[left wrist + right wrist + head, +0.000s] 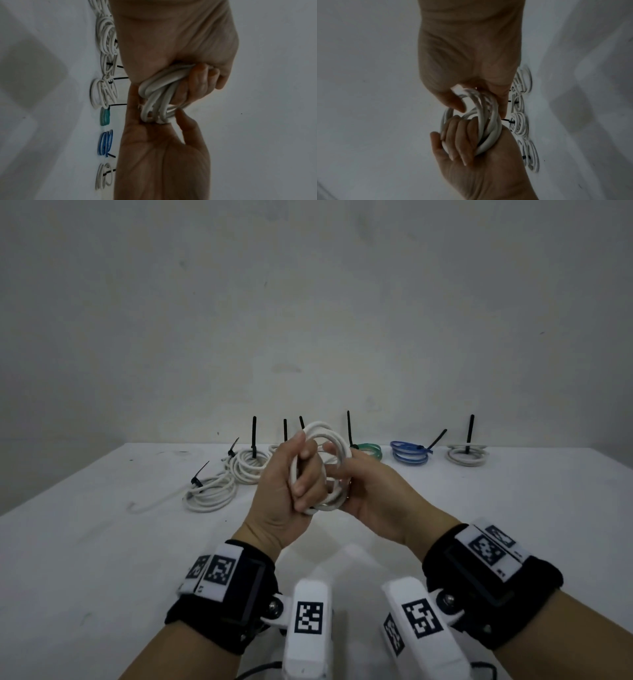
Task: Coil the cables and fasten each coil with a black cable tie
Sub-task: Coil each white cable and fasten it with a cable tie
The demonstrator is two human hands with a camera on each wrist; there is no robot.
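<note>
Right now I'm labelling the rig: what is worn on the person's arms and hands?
The left hand and right hand are bare. Each forearm wears a black wrist strap with white blocks printed with black-and-white square markers.

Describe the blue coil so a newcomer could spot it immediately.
Look along the back edge of the white table, where tied coils sit in a row. The blue coil is second from the right end, between a green coil and a white one; it alone is blue.
</note>
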